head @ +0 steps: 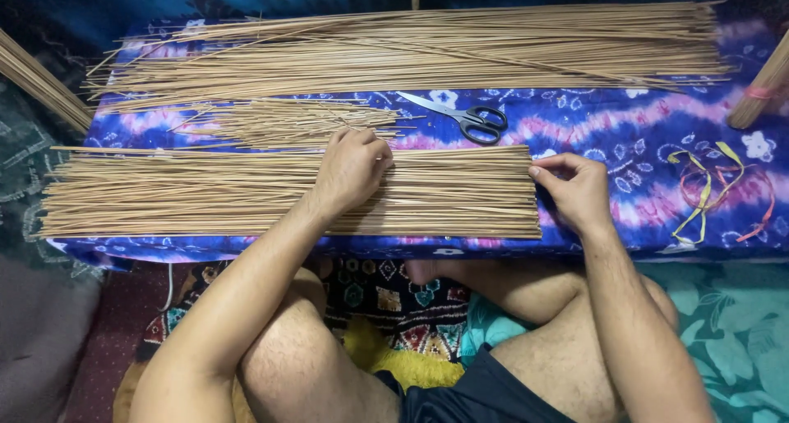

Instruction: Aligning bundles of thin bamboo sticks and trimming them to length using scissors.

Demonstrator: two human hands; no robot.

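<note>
While the long uncut tan sticks (411,49) are lying beyond the black-handled steel scissors (464,117), the left hand (349,172) is pressing loosely curled on the nearer trimmed stick bundle (205,193), and the right hand (575,191) is pinching its squared ends.

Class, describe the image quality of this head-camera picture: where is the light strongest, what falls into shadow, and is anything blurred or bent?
Head view: light is strongest on the near sticks and cloth; the top and left edges and the floor fall dark. The left hand and right hand look sharp, without motion blur. Scissors show only a mild sheen. The far sticks bow slightly, suggesting wide-lens distortion.
</note>
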